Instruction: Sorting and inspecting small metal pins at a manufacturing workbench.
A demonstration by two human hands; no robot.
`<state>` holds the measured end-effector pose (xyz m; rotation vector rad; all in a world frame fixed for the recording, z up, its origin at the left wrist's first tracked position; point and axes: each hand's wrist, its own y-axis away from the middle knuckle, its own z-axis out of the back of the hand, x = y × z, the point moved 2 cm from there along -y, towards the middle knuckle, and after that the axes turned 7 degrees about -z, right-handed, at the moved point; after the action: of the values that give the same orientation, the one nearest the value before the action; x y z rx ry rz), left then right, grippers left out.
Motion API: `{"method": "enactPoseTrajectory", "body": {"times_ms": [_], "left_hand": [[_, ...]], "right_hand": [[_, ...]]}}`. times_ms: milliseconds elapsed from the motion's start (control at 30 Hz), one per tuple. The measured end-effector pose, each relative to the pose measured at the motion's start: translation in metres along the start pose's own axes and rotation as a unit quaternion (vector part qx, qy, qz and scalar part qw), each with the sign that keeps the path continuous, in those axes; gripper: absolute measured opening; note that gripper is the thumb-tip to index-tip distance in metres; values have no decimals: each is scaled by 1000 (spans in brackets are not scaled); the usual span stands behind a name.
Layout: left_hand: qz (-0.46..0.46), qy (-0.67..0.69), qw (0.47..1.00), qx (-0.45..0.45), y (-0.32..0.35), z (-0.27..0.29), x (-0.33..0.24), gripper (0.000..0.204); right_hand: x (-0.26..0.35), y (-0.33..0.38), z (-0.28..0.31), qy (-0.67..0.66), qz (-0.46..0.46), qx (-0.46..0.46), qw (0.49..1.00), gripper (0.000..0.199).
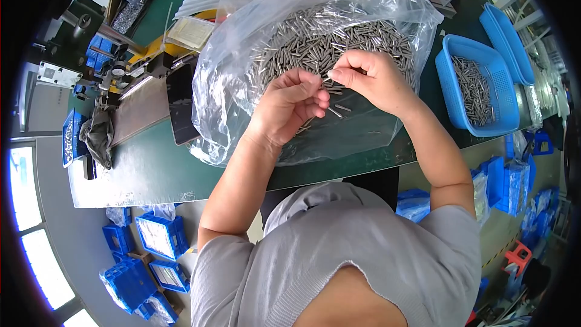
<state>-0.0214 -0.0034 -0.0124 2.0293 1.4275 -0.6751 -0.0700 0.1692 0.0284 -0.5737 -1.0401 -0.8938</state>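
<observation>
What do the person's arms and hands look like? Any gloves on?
No gloves: the left hand and right hand are bare. No watch or bracelet shows on either wrist. The light grey top has short, plain sleeves.

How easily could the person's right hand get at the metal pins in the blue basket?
Probably yes: nothing tall seems to stand between the right hand and the open blue basket, only the plastic bag's edge.

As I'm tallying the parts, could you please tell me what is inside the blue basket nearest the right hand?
The blue basket holds a heap of grey metal pins; anything beneath them is covered and cannot be seen.
</observation>
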Motion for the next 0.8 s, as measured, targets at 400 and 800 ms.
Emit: {"method": "enactPoseTrajectory", "body": {"times_ms": [400,800], "left_hand": [[3,4,1000,3,0,-1,0,6],[-72,12,993,-90,1,7,-10,9]], "right_hand": [[3,2,-5,60,35,7,998,14],[-14,-11,15,-370,-141,23,918,13]]}}
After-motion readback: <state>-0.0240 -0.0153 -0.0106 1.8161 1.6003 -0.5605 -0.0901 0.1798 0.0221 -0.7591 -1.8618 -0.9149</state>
